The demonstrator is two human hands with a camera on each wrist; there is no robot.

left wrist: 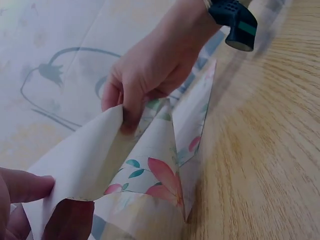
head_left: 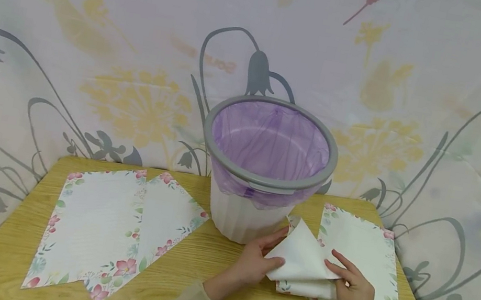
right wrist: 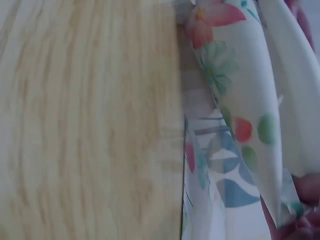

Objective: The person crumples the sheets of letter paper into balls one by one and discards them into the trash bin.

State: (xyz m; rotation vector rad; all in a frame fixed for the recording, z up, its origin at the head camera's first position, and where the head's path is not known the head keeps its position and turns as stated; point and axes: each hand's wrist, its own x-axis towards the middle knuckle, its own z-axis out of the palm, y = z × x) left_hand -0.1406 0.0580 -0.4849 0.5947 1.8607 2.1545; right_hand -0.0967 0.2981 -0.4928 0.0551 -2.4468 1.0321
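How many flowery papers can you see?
4: the left sheet, the slanted sheet overlapping it, the right sheet and the bent, held sheet. Others may be hidden underneath.

The curled white paper sheet [head_left: 304,256] is being patterned with pink blossoms, red berries and green leaves. The ribbed white plastic bin [head_left: 234,218] is being ringed by a grey plastic rim [head_left: 333,155] and lined with translucent purple film [head_left: 269,149]. The pale fabric backdrop [head_left: 147,23] is being marked by grey and yellow flowers, the tan wooden table [head_left: 182,268] by grain.
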